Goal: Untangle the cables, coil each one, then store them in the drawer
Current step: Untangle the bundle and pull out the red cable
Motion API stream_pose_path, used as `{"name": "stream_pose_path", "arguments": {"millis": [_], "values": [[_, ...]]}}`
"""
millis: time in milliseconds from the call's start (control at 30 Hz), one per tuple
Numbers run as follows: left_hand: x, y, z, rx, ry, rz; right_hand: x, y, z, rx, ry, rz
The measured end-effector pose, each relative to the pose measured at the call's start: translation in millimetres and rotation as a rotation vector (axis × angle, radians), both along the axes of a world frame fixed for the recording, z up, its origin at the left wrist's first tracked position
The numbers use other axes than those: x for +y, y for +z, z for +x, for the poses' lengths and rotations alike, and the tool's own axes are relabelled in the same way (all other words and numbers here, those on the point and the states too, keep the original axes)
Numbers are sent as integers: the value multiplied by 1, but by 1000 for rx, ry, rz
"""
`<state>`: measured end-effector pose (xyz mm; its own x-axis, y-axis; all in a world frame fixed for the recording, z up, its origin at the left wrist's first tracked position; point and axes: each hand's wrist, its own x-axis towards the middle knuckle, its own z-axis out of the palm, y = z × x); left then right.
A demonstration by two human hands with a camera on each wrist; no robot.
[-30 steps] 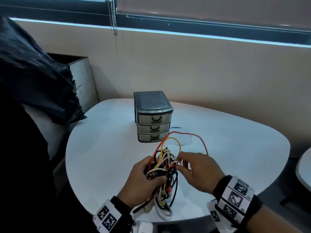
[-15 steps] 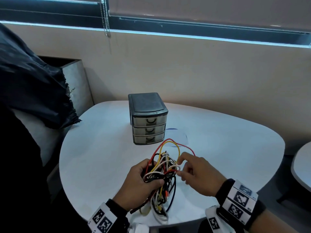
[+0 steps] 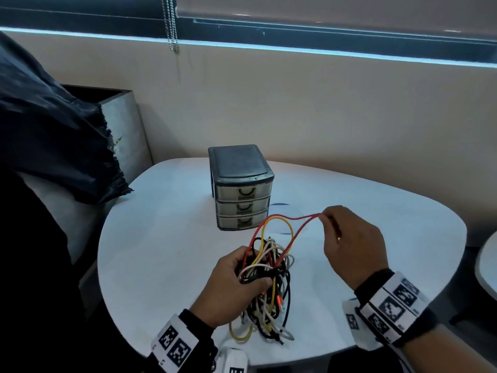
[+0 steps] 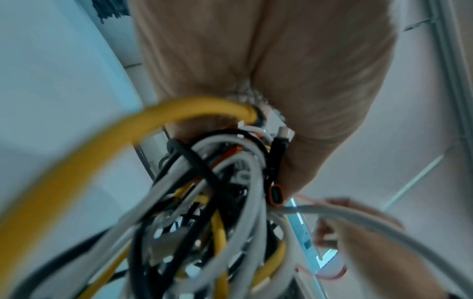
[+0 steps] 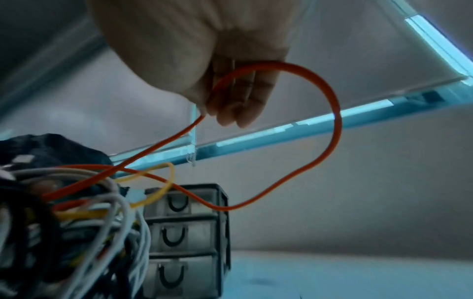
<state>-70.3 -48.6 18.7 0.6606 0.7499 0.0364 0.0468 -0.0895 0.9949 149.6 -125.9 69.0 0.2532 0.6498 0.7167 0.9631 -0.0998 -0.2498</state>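
The left hand (image 3: 232,286) was closest to the person, and its fingers were curled tight around a messy bunch of cables (image 3: 266,286). The bunch had black, white, yellow and red cables all mixed up (some ends hung down and lay on the white table (image 3: 150,251)). The bunch sat in front of the little drawer box (image 3: 242,187), on the near side of it. In the left wrist view a fat yellow cable (image 4: 102,145) looped out over the other ones.

The right hand (image 3: 352,246) was held up to the right of the drawer box. Its thumb and fingers pinched a red cable (image 3: 301,227). The red cable made a big loop from the pinch back down into the bunch, and it hung in the air in front of the drawer box. A yellow loop (image 3: 279,224) stood up out of the bunch just beside it.

The drawer box stood on the table past the hands. It had a dark top and three drawers, and all three were closed.

Left of the drawer box was a black bag (image 3: 53,135) over a gray bin (image 3: 126,130). Behind the drawer box was a tan wall (image 3: 322,109), with a bead chain (image 3: 170,25) hanging up high by the window.
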Motion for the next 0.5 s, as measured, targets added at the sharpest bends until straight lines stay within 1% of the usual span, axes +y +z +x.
{"name": "stream_pose_path", "arguments": {"millis": [33, 100, 133, 167, 200, 300, 333, 367, 433, 500], "values": [[0, 1, 2, 33, -28, 23, 1, 6, -9, -86, 52, 69], [-1, 0, 5, 112, -98, 71, 2, 17, -29, -282, 166, 116], [-2, -1, 6, 130, -125, 77, 3, 21, -37, -332, 203, 108], [-3, -2, 6, 126, -142, 69, 6, 25, -38, -321, 219, 98], [-3, -2, 5, 109, -147, 53, 10, 26, -35, -251, 207, 97], [2, 0, 0, 29, -99, 10, 17, 20, -3, 147, 77, 121], [5, 1, -2, 2, -76, -3, 17, 15, 8, 236, 16, 113], [8, 3, -3, -9, -56, -1, 17, 10, 16, 291, -43, 92], [14, 6, -3, 22, -38, 41, 16, -3, 24, 363, -121, 7], [15, 6, -2, 60, -43, 76, 15, -16, 26, 449, -121, -176]]}}
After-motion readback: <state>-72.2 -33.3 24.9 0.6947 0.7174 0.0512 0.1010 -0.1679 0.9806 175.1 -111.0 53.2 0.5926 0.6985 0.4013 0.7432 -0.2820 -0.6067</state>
